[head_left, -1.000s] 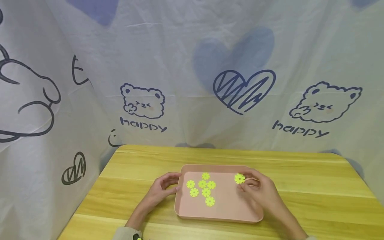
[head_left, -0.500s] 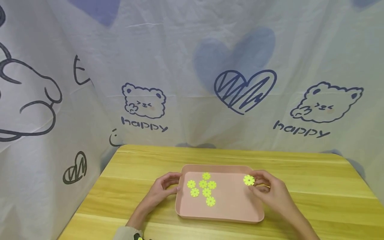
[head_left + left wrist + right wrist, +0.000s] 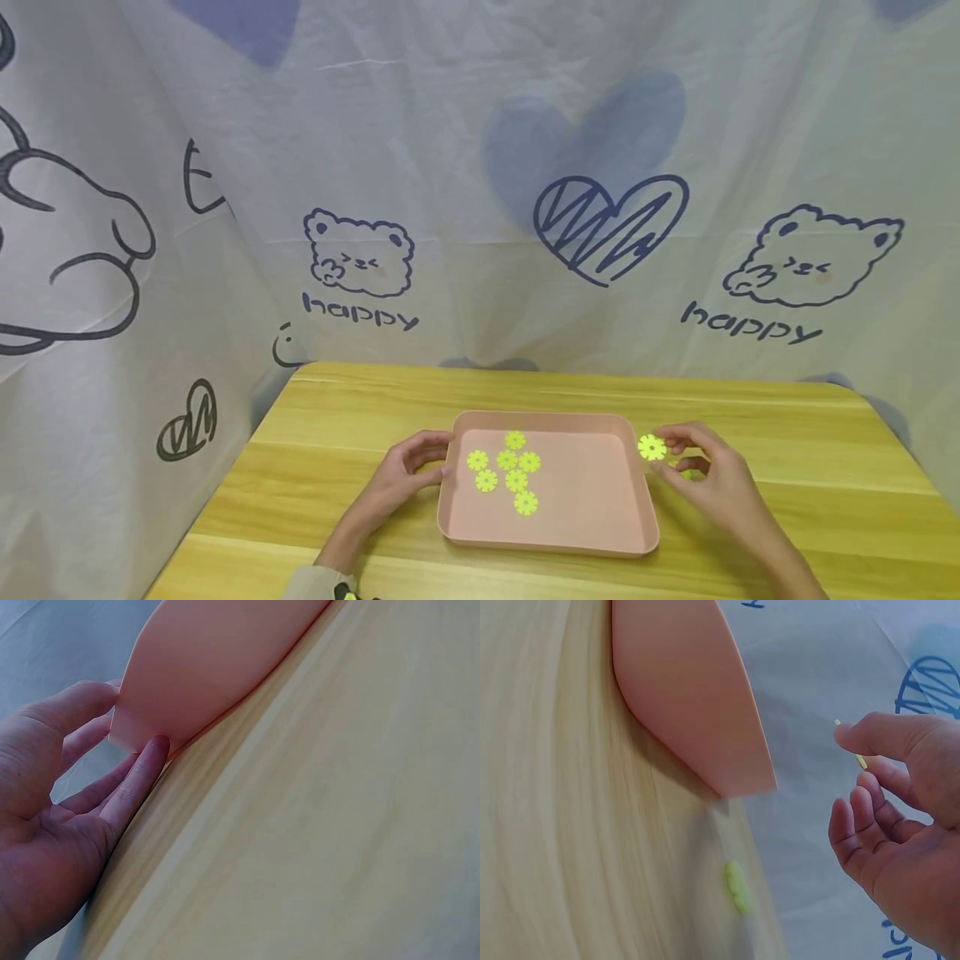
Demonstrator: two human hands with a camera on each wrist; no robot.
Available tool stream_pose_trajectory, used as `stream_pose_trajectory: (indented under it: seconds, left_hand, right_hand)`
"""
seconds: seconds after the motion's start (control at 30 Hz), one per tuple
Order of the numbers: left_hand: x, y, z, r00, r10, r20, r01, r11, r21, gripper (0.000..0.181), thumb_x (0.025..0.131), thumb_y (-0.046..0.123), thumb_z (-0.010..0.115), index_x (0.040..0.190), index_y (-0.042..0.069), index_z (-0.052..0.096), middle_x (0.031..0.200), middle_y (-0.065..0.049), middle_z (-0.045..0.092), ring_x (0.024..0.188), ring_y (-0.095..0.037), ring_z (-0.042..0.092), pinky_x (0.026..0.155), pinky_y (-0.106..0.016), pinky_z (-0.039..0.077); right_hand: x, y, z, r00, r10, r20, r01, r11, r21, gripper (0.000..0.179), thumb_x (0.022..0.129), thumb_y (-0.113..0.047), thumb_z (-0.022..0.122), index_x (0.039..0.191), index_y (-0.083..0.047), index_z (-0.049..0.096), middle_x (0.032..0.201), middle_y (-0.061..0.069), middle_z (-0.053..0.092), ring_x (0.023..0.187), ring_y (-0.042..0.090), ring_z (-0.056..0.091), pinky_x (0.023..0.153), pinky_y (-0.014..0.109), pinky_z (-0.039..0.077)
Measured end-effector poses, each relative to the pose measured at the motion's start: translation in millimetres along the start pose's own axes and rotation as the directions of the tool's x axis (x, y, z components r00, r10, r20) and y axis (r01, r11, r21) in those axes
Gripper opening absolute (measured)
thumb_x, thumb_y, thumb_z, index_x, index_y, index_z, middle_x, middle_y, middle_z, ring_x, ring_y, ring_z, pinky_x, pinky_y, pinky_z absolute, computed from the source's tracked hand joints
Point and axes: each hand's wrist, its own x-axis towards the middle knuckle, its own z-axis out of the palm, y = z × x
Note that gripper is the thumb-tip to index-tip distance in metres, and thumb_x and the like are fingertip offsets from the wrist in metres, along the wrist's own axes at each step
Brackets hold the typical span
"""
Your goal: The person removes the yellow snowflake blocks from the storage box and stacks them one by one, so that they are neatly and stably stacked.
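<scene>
My right hand [image 3: 716, 479] pinches a yellow-green notched plastic disc [image 3: 647, 452] between thumb and finger, raised just off the right end of the pink tray [image 3: 585, 500]. In the right wrist view the disc [image 3: 863, 760] shows edge-on, and the other fingers are loosely bent. Several matching discs [image 3: 520, 504] lie flat in the tray's left half. My left hand [image 3: 408, 471] touches the tray's left end with fingertips and thumb. From the left wrist, these fingers [image 3: 135, 780] rest against the outer wall, fairly straight.
Below my right hand, a yellow-green piece [image 3: 736, 886] sits on the wooden table [image 3: 360, 400] beside the tray; my hand partly hides it in the head view. A white curtain [image 3: 465, 183] with printed bears and hearts hangs behind and to the left.
My right hand has moved right with the disc, from above the tray's right part to just past its right wall. My left hand and the discs in the tray stay put.
</scene>
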Motion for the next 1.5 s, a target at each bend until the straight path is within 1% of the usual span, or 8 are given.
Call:
stream_pose_trajectory:
  seconds: [0.23, 0.4, 0.67, 0.93, 1.07, 1.2, 1.33, 1.5]
  left_hand:
    - [-0.4, -0.3, 0.2, 1.0, 0.001, -0.001, -0.001, 1.0, 0.001, 0.05, 0.095, 0.001, 0.071, 0.142, -0.004, 0.053, 0.147, -0.024, 0.051, 0.133, -0.043, 0.052, 0.103, -0.029, 0.052]
    - [-0.3, 0.1, 0.1, 1.0, -0.006, -0.008, 0.006, 1.0, 0.005, 0.05, 0.095, 0.002, 0.072, 0.142, -0.003, 0.054, 0.146, -0.023, 0.052, 0.133, -0.042, 0.052, 0.103, -0.029, 0.051]
    - [0.7, 1.2, 0.4, 1.0, -0.008, -0.007, 0.009, 1.0, 0.008, 0.049, 0.096, 0.003, 0.072, 0.142, -0.002, 0.054, 0.146, -0.023, 0.053, 0.133, -0.042, 0.052, 0.102, -0.029, 0.052]
    - [0.5, -0.1, 0.0, 1.0, 0.003, 0.0, -0.003, 1.0, -0.002, 0.051, 0.096, 0.002, 0.071, 0.142, -0.005, 0.052, 0.146, -0.025, 0.051, 0.133, -0.043, 0.052, 0.102, -0.029, 0.052]
    - [-0.1, -0.1, 0.1, 1.0, -0.005, 0.0, 0.005, 1.0, -0.006, 0.051, 0.096, 0.002, 0.071, 0.143, -0.004, 0.052, 0.147, -0.024, 0.051, 0.133, -0.041, 0.052, 0.103, -0.029, 0.051]
    - [0.0, 0.6, 0.5, 1.0, -0.013, -0.003, 0.013, 1.0, -0.005, 0.051, 0.096, 0.003, 0.071, 0.143, -0.003, 0.052, 0.147, -0.023, 0.052, 0.133, -0.039, 0.053, 0.103, -0.03, 0.051]
    - [-0.2, 1.9, 1.1, 1.0, -0.025, -0.007, 0.025, 1.0, -0.009, 0.051, 0.096, 0.003, 0.071, 0.143, -0.002, 0.053, 0.146, -0.021, 0.053, 0.133, -0.038, 0.053, 0.103, -0.03, 0.051]
    - [-0.6, 3.0, 1.9, 0.999, -0.033, -0.004, 0.033, 0.999, -0.024, 0.05, 0.096, 0.003, 0.071, 0.143, -0.001, 0.053, 0.147, -0.02, 0.053, 0.134, -0.037, 0.053, 0.104, -0.031, 0.051]
  right_hand:
    - [-0.1, 5.4, -7.1, 1.0, 0.022, -0.017, -0.022, 0.999, -0.025, 0.04, 0.076, 0.013, 0.084, 0.111, 0.001, 0.069, 0.092, 0.007, 0.062, 0.083, 0.011, 0.058, 0.068, 0.017, 0.057]
    - [-0.6, 9.1, -11.3, 0.999, 0.026, -0.026, -0.027, 0.999, -0.032, 0.04, 0.076, 0.011, 0.085, 0.112, 0.001, 0.07, 0.092, 0.008, 0.062, 0.085, 0.008, 0.058, 0.07, 0.016, 0.057]
    - [-1.2, 23.4, -20.5, 0.997, 0.072, -0.013, -0.073, 0.995, -0.072, 0.039, 0.079, 0.008, 0.084, 0.114, 0.001, 0.069, 0.095, 0.007, 0.063, 0.086, 0.005, 0.057, 0.069, 0.015, 0.056]
    - [-5.7, 42.9, -24.5, 0.993, 0.113, 0.02, -0.111, 0.991, -0.079, 0.036, 0.081, 0.005, 0.083, 0.114, 0.002, 0.068, 0.093, 0.007, 0.064, 0.083, 0.005, 0.057, 0.066, 0.018, 0.056]
    - [-7.5, 49.8, -24.8, 0.987, 0.157, 0.034, -0.154, 0.984, -0.085, 0.035, 0.083, 0.001, 0.083, 0.114, 0.002, 0.068, 0.092, 0.006, 0.064, 0.082, 0.007, 0.057, 0.066, 0.019, 0.055]
    - [-8.9, 55.9, -24.5, 0.985, 0.17, 0.043, -0.166, 0.983, -0.076, 0.035, 0.083, 0.0, 0.083, 0.114, 0.002, 0.069, 0.091, 0.006, 0.065, 0.081, 0.009, 0.058, 0.065, 0.019, 0.054]
    - [-10.5, 61.5, -24.1, 0.983, 0.174, 0.057, -0.17, 0.983, -0.069, 0.035, 0.082, 0.0, 0.084, 0.114, 0.002, 0.07, 0.09, 0.006, 0.065, 0.079, 0.007, 0.058, 0.064, 0.02, 0.054]
    - [-11.7, 66.7, -24.0, 0.977, 0.19, 0.095, -0.184, 0.981, -0.066, 0.035, 0.081, 0.0, 0.084, 0.114, 0.002, 0.07, 0.093, 0.004, 0.065, 0.079, 0.004, 0.057, 0.064, 0.02, 0.053]
